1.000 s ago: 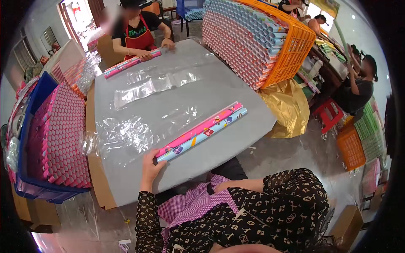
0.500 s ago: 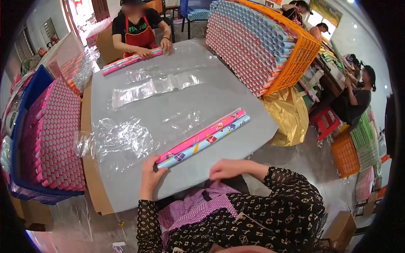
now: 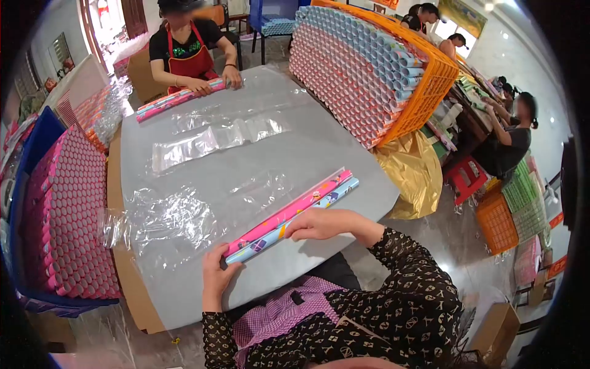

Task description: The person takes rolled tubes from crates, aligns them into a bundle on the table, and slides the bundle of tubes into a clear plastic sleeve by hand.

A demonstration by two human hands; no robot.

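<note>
A pink patterned roll of wrapping paper (image 3: 270, 229) and a light blue one (image 3: 257, 248) lie side by side, slanting across the grey table (image 3: 344, 144). Clear plastic film shows along the pink roll's far side. My left hand (image 3: 216, 275) is closed round their near left ends, thumb by the blue roll and fingers by the pink one. Over the middle of the blue roll is my right hand (image 3: 322, 224), fingers curled; whether it pinches anything is hidden. Crumpled clear plastic sleeves (image 3: 178, 215) lie left of the rolls.
Across the table, a person in a red apron (image 3: 190, 58) handles similar rolls (image 3: 175, 101). More flat clear sleeves (image 3: 218, 140) lie mid-table. An orange crate (image 3: 424, 92) packed with rolls stands at the right; a blue bin (image 3: 24, 184) of pink rolls is at the left.
My right hand has moved up and left from the table's near edge onto the blue roll. My left hand stays at the roll ends. The whole view has shifted slightly.
</note>
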